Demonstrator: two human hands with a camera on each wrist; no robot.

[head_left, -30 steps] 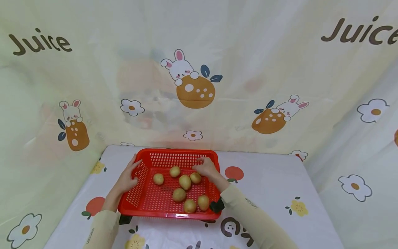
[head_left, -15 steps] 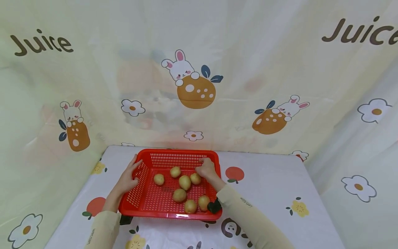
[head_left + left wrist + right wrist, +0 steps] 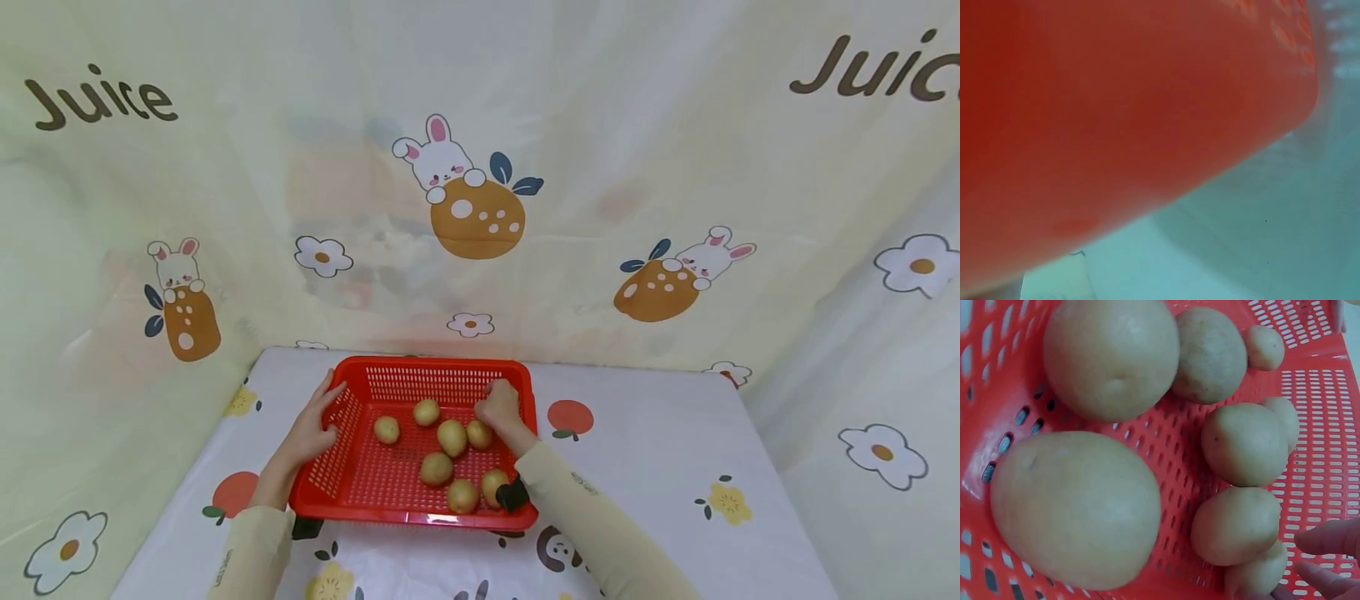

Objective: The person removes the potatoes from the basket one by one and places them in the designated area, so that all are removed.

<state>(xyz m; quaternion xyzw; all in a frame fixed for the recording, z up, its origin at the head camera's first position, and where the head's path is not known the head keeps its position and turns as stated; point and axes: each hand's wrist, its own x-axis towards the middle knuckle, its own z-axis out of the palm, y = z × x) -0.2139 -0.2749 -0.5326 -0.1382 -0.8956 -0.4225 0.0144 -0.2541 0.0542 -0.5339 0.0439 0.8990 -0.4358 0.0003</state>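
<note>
A red perforated plastic basket (image 3: 414,516) holds several potatoes (image 3: 452,437). My left hand (image 3: 306,432) rests on the basket's left rim, its fingers fairly straight and the thumb over the inside. The left wrist view shows the basket's outer wall (image 3: 1135,100) up close and blurred. At the back right inside the basket is my right hand (image 3: 498,408), fingers curled. In the right wrist view the fingers (image 3: 1332,537) bend round a small potato (image 3: 1257,572), which the hand hides from the head view. Another potato (image 3: 1235,525) lies against that one.
Two larger potatoes (image 3: 1075,509) lie near the basket's front right corner. The basket stands on a white table (image 3: 645,450) with a printed cover. Pale printed curtains (image 3: 600,167) hang behind and at both sides. A black strap (image 3: 513,496) is on the right wrist.
My right hand has shifted slightly right and its fingers have drawn in. The left hand stays at the rim. The potatoes lie as before; the head view has tilted a little.
</note>
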